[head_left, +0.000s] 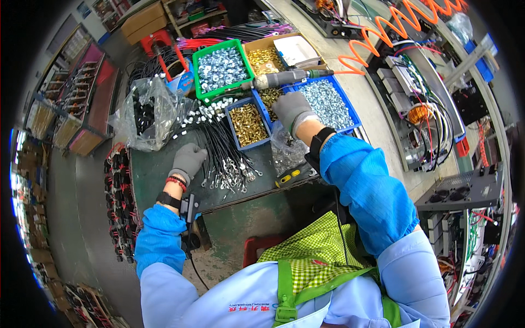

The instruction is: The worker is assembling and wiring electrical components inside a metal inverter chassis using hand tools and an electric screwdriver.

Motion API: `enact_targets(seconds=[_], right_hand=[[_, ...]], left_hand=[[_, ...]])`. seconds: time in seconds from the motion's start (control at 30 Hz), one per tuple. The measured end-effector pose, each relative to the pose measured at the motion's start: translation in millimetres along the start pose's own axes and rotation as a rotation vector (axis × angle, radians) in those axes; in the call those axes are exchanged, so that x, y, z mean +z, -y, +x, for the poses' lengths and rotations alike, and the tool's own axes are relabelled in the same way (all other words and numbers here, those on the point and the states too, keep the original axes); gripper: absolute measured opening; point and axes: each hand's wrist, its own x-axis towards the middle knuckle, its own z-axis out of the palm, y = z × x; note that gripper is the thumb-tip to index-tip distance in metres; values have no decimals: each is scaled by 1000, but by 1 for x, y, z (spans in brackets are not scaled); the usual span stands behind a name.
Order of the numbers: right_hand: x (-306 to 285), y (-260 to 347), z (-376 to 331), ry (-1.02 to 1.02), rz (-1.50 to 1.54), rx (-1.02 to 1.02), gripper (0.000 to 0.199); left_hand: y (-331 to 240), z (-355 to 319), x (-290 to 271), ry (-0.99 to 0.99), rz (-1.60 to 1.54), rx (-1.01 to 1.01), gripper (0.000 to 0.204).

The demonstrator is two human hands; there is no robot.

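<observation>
Left hand [188,159] flat, open on black cables [221,147] mid-surface; right hand [291,108] dips into blue bin [350,112] of silver hardware at far edge, grip unclear — pinch one piece, not a clump.

Under your left hand [188,159] lies a bundle of black cables [223,143] with silver ring terminals, fanned across the green surface [147,172]. Your right hand [291,109] dips into a blue bin of brass-coloured fittings [270,97], far right of the cables.

Bright even light, sharp, fisheye-bent edges
</observation>
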Motion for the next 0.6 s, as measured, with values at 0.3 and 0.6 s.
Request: enact_targets(seconds=[0.3, 0.6], right_hand=[[36, -16, -4, -239, 125, 219, 21], [5, -15, -23, -192, 39, -41, 10]], left_hand=[[-60, -66, -39, 183, -1572, 4, 19], [-119, -77, -56, 117, -1923, 192, 22]])
